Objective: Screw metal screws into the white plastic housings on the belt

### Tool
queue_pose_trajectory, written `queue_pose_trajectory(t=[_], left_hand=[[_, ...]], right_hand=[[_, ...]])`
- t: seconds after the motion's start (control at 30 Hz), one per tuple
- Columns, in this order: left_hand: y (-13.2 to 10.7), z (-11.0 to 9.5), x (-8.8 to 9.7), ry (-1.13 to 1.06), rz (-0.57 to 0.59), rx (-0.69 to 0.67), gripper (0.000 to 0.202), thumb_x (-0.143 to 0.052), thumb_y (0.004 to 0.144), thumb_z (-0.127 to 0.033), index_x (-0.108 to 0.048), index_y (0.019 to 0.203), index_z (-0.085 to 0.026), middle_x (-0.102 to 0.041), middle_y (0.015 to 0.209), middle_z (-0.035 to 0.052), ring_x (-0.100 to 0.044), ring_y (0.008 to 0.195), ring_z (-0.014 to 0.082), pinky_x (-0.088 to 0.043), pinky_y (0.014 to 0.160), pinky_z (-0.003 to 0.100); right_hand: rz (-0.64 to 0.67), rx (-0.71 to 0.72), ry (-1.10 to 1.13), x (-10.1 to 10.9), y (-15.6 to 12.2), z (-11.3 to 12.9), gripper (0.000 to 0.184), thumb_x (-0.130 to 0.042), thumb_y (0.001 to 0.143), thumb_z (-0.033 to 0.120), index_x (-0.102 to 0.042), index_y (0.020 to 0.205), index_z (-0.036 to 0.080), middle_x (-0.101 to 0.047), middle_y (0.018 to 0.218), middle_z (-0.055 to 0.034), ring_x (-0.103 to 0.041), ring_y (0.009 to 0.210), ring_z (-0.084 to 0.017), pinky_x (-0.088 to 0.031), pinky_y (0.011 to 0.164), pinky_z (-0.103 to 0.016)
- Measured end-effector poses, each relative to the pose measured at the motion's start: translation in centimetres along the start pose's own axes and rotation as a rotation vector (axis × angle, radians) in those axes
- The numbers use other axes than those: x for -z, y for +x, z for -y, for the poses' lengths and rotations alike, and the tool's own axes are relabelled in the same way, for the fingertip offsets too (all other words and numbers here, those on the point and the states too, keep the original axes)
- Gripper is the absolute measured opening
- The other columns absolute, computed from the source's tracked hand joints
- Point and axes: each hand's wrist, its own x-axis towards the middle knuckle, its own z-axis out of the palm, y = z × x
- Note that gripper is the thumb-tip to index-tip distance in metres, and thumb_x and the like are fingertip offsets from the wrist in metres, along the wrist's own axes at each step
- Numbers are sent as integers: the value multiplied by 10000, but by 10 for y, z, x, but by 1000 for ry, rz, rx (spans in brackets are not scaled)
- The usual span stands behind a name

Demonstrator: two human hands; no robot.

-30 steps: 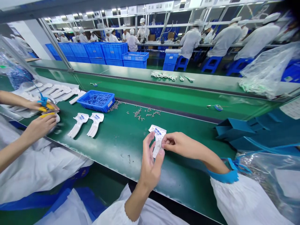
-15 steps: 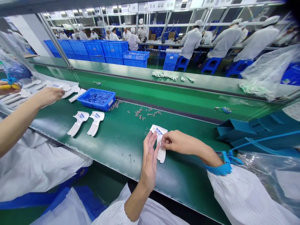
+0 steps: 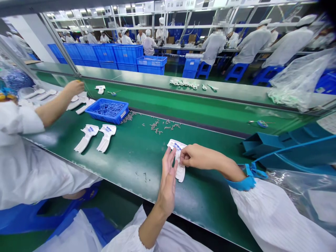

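A white plastic shell half [image 3: 180, 174] with blue parts in its wide end lies on the green bench, partly covered by my hands. My left hand [image 3: 168, 185] rests along its left edge, fingers stretched out. Over the shell's middle, my right hand [image 3: 194, 156] is closed in a pinch; whatever is between the fingertips is too small or hidden to make out. Two similar shell halves, a left one [image 3: 86, 138] and a right one [image 3: 106, 137], lie further left. Small metal screws [image 3: 156, 126] are scattered beyond my hands.
A blue tray [image 3: 107, 111] of small blue parts stands at the bench's back. A co-worker's hand [image 3: 73, 88] reaches over more shells at left. Behind runs a green belt [image 3: 168, 99] bearing a shell half [image 3: 100, 89]. Teal bins [image 3: 265, 145] stand at right.
The co-worker's hand has moved toward the belt, where a white shell half now lies. Small items on the belt have shifted right. My hands have barely moved.
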Motion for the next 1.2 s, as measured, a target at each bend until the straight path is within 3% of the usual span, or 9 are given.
queue_pose_trajectory(t=[0.2,0.63,0.83,0.9,1.03,1.1,1.2], left_hand=[[0,0,1,-85,-9,-30,551,-394,1003,-501,-311,1510,-301,-340,1590,37,-214,1507,204,-181,1244,395],[0,0,2,-70,18,-64,539,-381,1009,-486,-315,1517,-316,-321,1599,25,-201,1509,234,-195,1240,437],[0,-1,2,-78,12,-69,567,-388,1002,-503,-293,1525,-306,-323,1598,38,-216,1506,242,-175,1243,449],[-1,-1,3,-82,14,-75,576,-382,1003,-509,-283,1530,-301,-318,1600,41,-212,1507,242,-166,1245,447],[-2,-1,3,-70,14,-90,566,-372,1005,-515,-298,1523,-298,-331,1594,40,-206,1508,236,-153,1248,437],[-2,-1,2,-58,-3,-98,561,-376,1004,-517,-309,1517,-300,-340,1589,39,-214,1506,235,-153,1247,431],[-2,-2,2,-35,-26,-96,563,-382,1001,-522,-312,1515,-304,-338,1590,37,-219,1503,237,-166,1242,427]], right_hand=[[75,81,34,4,3,-3,156,-547,736,117,-618,628,204,-677,666,-7,-554,576,-142,-358,532,-252],[128,-197,-175,6,19,10,101,-660,766,247,-683,689,185,-732,765,-71,-655,679,-193,-401,572,-265],[158,-171,-156,18,20,9,135,-673,771,223,-671,639,196,-745,715,-56,-662,660,-197,-401,547,-269],[74,-75,-82,25,26,4,112,-622,825,227,-706,757,200,-756,766,-39,-675,699,-193,-425,572,-259],[-288,103,-123,23,58,1,208,-572,885,171,-712,1036,197,-747,1054,-55,-675,956,-200,-462,812,-262],[-329,115,-164,13,80,7,229,-601,893,197,-700,1099,198,-720,1135,-73,-648,1053,-219,-444,903,-282],[-366,89,-170,-1,107,18,245,-628,884,205,-687,1120,177,-679,1192,-129,-624,1110,-257,-447,914,-318]])
